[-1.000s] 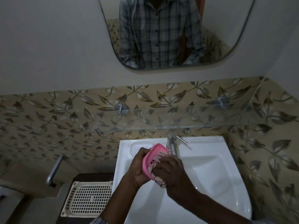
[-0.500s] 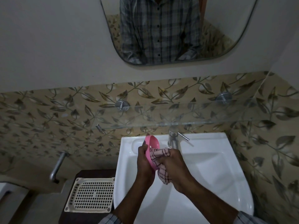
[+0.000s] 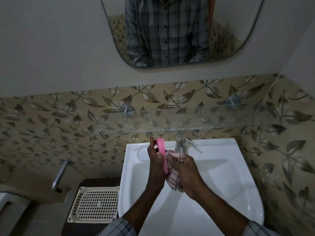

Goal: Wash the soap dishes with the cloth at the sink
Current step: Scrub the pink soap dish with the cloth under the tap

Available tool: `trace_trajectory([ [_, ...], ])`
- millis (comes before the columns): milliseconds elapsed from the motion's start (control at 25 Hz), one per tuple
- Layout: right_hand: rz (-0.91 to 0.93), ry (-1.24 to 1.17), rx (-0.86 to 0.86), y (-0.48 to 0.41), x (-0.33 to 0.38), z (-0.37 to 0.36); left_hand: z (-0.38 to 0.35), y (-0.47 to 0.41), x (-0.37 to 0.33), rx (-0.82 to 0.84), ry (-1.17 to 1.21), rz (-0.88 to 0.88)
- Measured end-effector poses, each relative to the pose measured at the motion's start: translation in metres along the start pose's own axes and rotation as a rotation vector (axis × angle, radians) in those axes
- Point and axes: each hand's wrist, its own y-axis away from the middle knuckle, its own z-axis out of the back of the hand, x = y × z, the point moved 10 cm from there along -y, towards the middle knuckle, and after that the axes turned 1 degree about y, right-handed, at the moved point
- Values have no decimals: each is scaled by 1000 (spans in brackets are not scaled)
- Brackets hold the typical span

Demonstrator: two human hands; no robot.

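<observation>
pink soap dish [image 3: 162,155] is now turned edge-on in the left hand [image 3: 156,165], cloth [image 3: 175,172] bunched lower against it under the right hand [image 3: 185,174]

Sink basin [image 3: 221,193] open to the right and front of both hands – free passage there. Tap [image 3: 180,143] stands just behind the right hand [image 3: 185,174]; glass shelf [image 3: 196,128] overhangs the back rim, limiting upward clearance – cream tray [image 3: 95,204] occupies the left stand
</observation>
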Motion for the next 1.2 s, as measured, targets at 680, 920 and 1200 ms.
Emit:
trace_trajectory([
  [680, 806, 1065, 96, 28, 35, -18, -37, 28, 33, 258, 660, 780],
  [920, 6, -155, -21, -5, 24, 32, -12, 32, 23, 301, 697, 549],
  [1200, 111, 98, -232, 14, 61, 79, 0, 33, 7, 401, 852, 531],
])
